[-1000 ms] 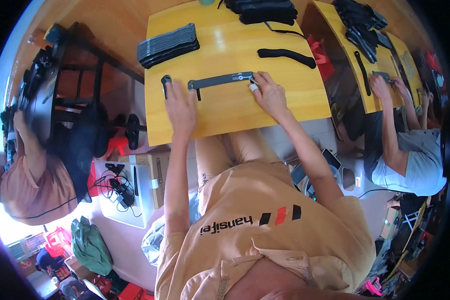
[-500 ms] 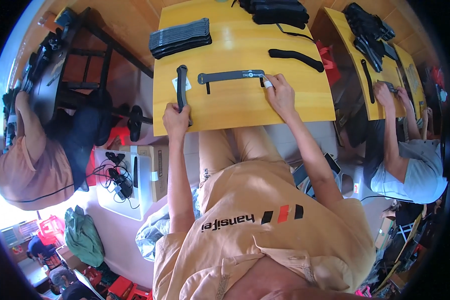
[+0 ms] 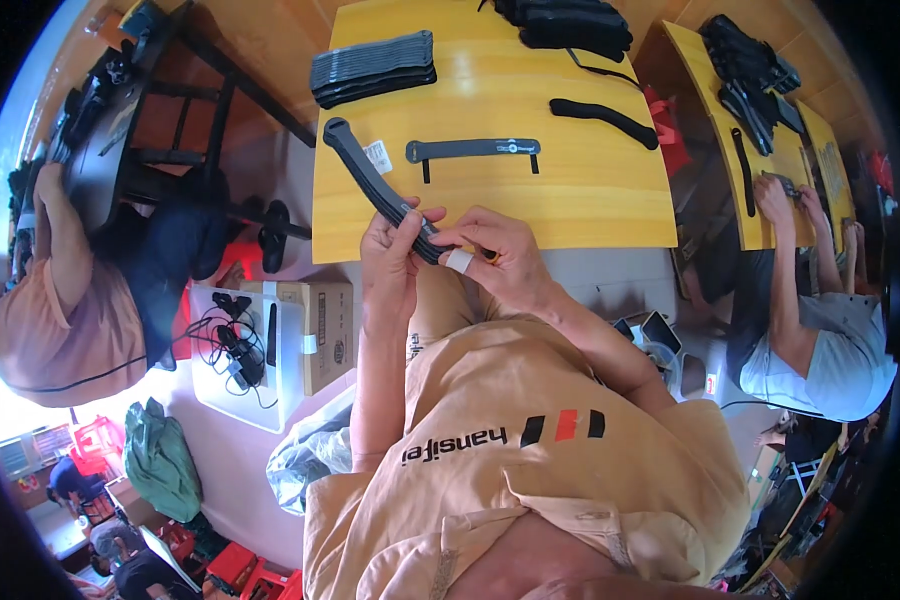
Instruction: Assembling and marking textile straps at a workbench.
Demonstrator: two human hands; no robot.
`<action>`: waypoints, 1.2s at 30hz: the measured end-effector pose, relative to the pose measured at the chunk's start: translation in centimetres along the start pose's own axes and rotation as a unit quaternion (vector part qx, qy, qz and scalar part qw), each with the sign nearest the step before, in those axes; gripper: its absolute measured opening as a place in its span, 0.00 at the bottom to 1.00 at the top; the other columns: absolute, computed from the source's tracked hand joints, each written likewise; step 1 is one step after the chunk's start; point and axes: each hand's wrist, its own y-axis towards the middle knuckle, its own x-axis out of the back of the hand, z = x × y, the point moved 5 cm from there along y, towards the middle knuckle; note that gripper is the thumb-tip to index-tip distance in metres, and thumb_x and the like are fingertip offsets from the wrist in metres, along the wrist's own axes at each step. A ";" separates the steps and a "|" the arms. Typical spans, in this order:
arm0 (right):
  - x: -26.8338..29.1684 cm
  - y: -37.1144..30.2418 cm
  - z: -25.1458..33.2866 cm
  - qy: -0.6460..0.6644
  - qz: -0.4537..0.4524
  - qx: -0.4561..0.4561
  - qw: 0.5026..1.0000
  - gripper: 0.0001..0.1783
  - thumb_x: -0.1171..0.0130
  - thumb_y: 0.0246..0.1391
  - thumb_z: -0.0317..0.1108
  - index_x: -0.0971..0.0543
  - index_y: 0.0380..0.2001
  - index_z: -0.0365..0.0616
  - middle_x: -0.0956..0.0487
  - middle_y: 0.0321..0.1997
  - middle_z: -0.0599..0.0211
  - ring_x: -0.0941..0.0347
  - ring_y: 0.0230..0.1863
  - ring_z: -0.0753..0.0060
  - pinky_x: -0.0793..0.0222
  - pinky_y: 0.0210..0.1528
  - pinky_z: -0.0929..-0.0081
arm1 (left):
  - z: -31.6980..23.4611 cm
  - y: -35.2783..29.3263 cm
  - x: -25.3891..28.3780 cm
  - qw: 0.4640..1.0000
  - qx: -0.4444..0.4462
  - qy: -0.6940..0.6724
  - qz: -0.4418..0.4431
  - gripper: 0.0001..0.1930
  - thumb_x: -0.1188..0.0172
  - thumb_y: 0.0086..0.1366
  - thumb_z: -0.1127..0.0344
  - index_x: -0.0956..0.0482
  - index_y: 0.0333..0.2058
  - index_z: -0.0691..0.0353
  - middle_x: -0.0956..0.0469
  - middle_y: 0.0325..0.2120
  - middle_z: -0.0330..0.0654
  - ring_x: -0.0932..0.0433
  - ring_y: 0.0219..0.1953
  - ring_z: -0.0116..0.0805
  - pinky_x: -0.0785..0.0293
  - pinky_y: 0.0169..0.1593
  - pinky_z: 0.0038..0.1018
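My left hand (image 3: 392, 245) is closed around the near end of a bundle of dark grey straps (image 3: 365, 175). The bundle slants up and left over the table, its rounded end pointing away from me. My right hand (image 3: 510, 255) meets it at the near end, fingers pinching the tip of the straps; a white band wraps one finger. Something small, dark and yellow shows at the right palm, too hidden to name. Beyond my hands a single grey strap (image 3: 465, 149) with a printed end lies flat, across two short black strips (image 3: 426, 172) that stick out below it.
On the yellow table (image 3: 590, 205) sit a stack of grey straps (image 3: 373, 70), a small white card (image 3: 377, 156), a curved black strap (image 3: 605, 118) and a black pile (image 3: 565, 28). Co-workers sit on both sides. A clear bin with cables (image 3: 240, 355) stands at lower left.
My left hand has lifted the strap bundle and tilted it, drawing it toward the middle. My right hand has left the flat strap and come across to the bundle's near end.
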 end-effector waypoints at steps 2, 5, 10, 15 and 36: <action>0.7 -0.1 -0.7 -0.007 0.011 0.003 1.000 0.15 0.39 0.41 0.24 0.22 0.37 0.43 0.30 0.24 0.74 0.42 0.20 0.84 0.48 0.21 0.87 | -0.3 -0.1 -0.9 1.000 0.008 -0.023 0.014 0.14 0.48 0.61 0.68 0.35 0.44 0.68 0.25 0.34 0.52 0.22 0.30 0.32 0.22 0.31 0.21; 1.7 -0.2 -1.3 0.040 -0.002 -0.033 0.999 0.12 0.40 0.43 0.24 0.21 0.35 0.42 0.30 0.26 0.75 0.43 0.20 0.86 0.49 0.21 0.88 | -0.6 -0.2 -2.2 0.998 0.018 -0.043 0.030 0.14 0.49 0.61 0.68 0.35 0.43 0.69 0.25 0.33 0.52 0.22 0.31 0.32 0.22 0.33 0.22; 3.0 0.2 1.4 0.232 -0.001 -0.154 0.960 0.14 0.53 0.55 0.34 0.25 0.41 0.38 0.32 0.29 0.74 0.45 0.17 0.88 0.51 0.20 0.89 | -1.0 0.0 -2.7 0.999 0.017 -0.037 0.025 0.14 0.51 0.62 0.69 0.36 0.43 0.70 0.25 0.33 0.53 0.22 0.33 0.34 0.22 0.36 0.23; 4.9 -0.3 2.5 -0.001 0.012 -0.091 0.996 0.19 0.57 0.54 0.30 0.30 0.49 0.39 0.28 0.30 0.66 0.37 0.19 0.79 0.42 0.23 0.84 | -1.9 0.1 -4.1 0.999 0.004 -0.035 0.017 0.14 0.52 0.62 0.68 0.35 0.44 0.71 0.25 0.34 0.53 0.22 0.36 0.37 0.22 0.39 0.24; 3.4 -0.8 4.7 -0.165 0.054 -0.024 0.984 0.24 0.54 0.46 0.19 0.29 0.49 0.46 0.24 0.40 0.57 0.26 0.27 0.63 0.32 0.31 0.77 | -2.4 -1.2 -4.1 0.997 -0.068 -0.020 0.001 0.15 0.46 0.59 0.70 0.34 0.44 0.69 0.24 0.34 0.50 0.23 0.34 0.30 0.22 0.33 0.20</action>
